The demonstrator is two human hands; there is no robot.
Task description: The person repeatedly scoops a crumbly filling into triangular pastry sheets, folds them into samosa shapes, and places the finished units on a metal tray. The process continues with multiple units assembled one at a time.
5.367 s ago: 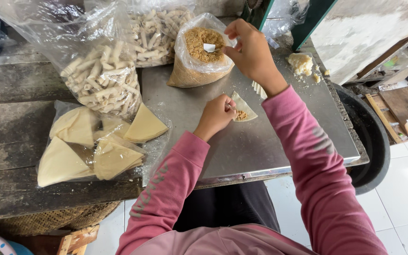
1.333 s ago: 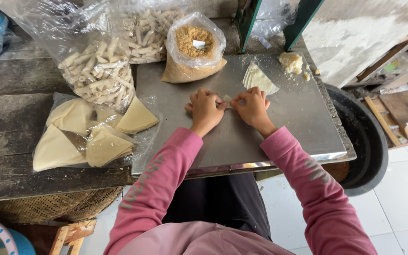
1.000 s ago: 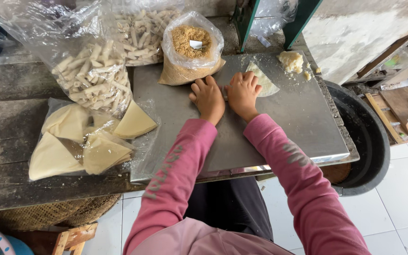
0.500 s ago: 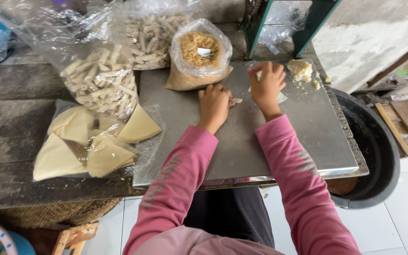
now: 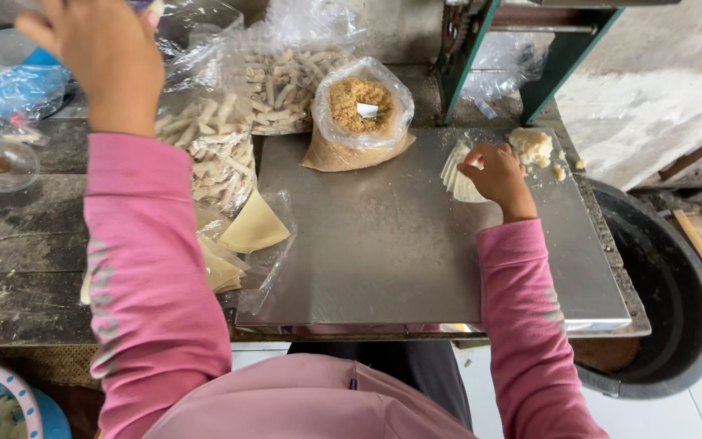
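Hands split apart: roll gone, next wrapper coming up

My left hand [image 5: 103, 61] has swung up and away over the bags of finished rolls [image 5: 205, 150]; I cannot tell its grip. My right hand [image 5: 497, 175], fingers curled, now pinches the stack of wrappers [image 5: 455, 171] on the steel surface [image 5: 400, 252], just beside the dough lump [image 5: 531, 146] and right of the bag of filling [image 5: 363, 114].

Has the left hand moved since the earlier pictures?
Yes. The left hand has left the steel tray and gone up and left, past the bag of rolls.
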